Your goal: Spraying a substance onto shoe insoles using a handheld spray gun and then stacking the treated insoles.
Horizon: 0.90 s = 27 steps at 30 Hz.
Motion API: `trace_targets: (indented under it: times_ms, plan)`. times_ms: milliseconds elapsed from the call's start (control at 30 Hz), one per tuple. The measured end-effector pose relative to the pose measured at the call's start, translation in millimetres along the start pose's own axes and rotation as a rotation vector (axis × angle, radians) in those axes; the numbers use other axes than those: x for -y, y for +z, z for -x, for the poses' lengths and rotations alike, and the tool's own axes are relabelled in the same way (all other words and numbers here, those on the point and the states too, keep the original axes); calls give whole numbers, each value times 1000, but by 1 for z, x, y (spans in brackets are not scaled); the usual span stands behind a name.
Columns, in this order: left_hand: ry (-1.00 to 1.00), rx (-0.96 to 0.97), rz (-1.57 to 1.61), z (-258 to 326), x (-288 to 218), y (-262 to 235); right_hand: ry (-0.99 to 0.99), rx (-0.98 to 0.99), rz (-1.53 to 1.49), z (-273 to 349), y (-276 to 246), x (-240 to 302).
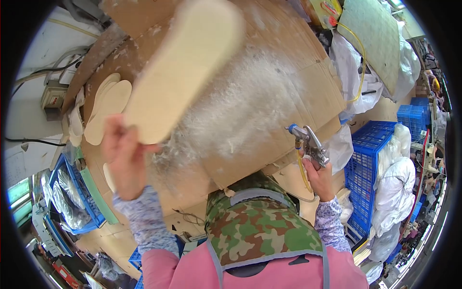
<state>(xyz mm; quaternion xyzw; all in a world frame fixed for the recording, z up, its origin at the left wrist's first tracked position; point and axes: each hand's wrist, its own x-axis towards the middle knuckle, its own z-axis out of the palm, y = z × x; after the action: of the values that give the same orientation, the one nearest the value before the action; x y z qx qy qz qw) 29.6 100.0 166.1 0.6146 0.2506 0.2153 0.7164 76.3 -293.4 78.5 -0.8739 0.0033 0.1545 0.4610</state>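
My left hand (pixel 126 156) pinches one end of a cream insole (pixel 185 62), which is raised over the work surface and a little blurred. In my right hand (pixel 321 180) is a metal spray gun (pixel 310 143) with a blue tip, its nozzle toward the cardboard. A yellow hose (pixel 302 168) runs down from the gun. Below the insole, the brown cardboard (pixel 308 62) carries a wide patch of whitish, fluffy residue (pixel 240 106). Several more insoles (pixel 109 108) lie in a loose pile at the left side of the cardboard.
A blue crate (pixel 368 178) stands at the right beside white plastic bags (pixel 397 185). Another blue crate (pixel 79 192) with wrapped bundles sits at the lower left. A yellow container (pixel 325 12) with a yellow tube (pixel 363 58) is at the far right. A grey box (pixel 54 96) is at the left.
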Motion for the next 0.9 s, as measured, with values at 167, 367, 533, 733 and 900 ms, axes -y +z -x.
trace_targets:
  times_ms: [167,367,533,733,900]
  plan:
    - [-391,208,-94,7,118,64,15,17,-86,-8,-13,-6]
    - [-341,56,-510,34,181,51,-15,253,-4,-13,1,26]
    - [-381,-10,-378,41,180,47,-239,477,106,-22,49,60]
    - [-454,-54,-201,48,178,40,-305,582,128,-23,82,74]
    - [-479,8,-159,47,177,37,-259,516,153,-28,89,74]
